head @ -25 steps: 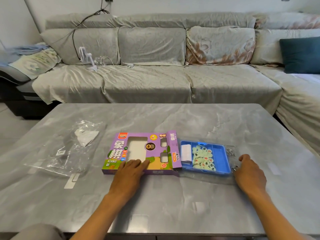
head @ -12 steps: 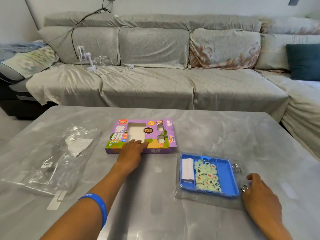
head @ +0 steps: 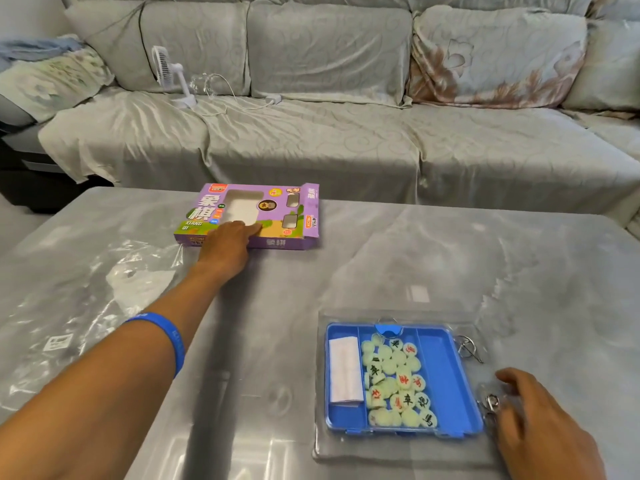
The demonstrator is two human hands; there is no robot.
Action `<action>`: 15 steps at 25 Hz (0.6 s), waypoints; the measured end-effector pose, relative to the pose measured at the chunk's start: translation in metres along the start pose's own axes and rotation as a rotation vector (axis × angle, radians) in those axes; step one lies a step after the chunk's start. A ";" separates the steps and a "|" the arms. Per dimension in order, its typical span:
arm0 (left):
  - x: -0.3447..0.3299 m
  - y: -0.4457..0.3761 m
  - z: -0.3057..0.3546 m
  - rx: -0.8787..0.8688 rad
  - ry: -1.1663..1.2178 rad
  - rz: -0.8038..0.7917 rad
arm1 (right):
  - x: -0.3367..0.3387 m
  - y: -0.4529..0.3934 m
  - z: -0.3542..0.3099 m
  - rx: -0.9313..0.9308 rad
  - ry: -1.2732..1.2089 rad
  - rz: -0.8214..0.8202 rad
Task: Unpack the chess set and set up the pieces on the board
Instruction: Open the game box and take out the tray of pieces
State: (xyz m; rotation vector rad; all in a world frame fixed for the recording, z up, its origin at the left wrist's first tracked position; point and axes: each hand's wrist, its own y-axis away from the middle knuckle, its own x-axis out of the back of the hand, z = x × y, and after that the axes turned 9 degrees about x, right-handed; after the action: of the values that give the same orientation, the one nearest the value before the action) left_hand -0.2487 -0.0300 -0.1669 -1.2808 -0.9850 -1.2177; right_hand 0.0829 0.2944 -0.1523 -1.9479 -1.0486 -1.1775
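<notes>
My left hand [head: 227, 244], fingers flat on the purple box [head: 254, 216], now has it pushed far out across the table [head: 450, 258], close to the edge by the sofa; a second ago it lay right beside the blue tray [head: 446, 382]. The two now sit well apart. My left arm is stretched out long. My right hand [head: 540, 427] has drawn the tray, in its clear plastic shell [head: 391, 315], back toward me, fingers at its right edge.

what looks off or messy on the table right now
Nothing spilled or broken. The pieces lie jumbled in one compartment of the blue tray, and a crumpled plastic bag sprawls at the left.
</notes>
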 end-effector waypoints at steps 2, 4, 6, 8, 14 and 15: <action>-0.003 -0.006 -0.005 -0.003 -0.017 0.021 | -0.002 0.002 0.001 0.010 -0.005 0.018; -0.005 -0.006 -0.006 -0.007 -0.022 0.012 | -0.001 0.002 0.001 0.012 0.002 0.016; -0.002 -0.004 -0.007 0.011 -0.018 -0.028 | -0.002 0.001 0.000 0.020 -0.002 0.022; 0.010 0.007 -0.001 0.051 -0.001 -0.007 | 0.002 0.003 -0.001 0.026 -0.003 0.006; 0.049 0.182 0.075 -0.100 0.478 -0.103 | -0.005 0.009 0.009 0.173 -0.036 -0.040; 0.054 0.222 0.083 -0.128 0.492 -0.167 | -0.005 0.014 0.009 0.183 -0.073 -0.033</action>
State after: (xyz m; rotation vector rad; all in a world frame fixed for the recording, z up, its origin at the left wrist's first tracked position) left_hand -0.0139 0.0259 -0.1395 -0.9365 -0.6693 -1.6483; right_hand 0.0973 0.2937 -0.1620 -1.8485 -1.1880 -0.9964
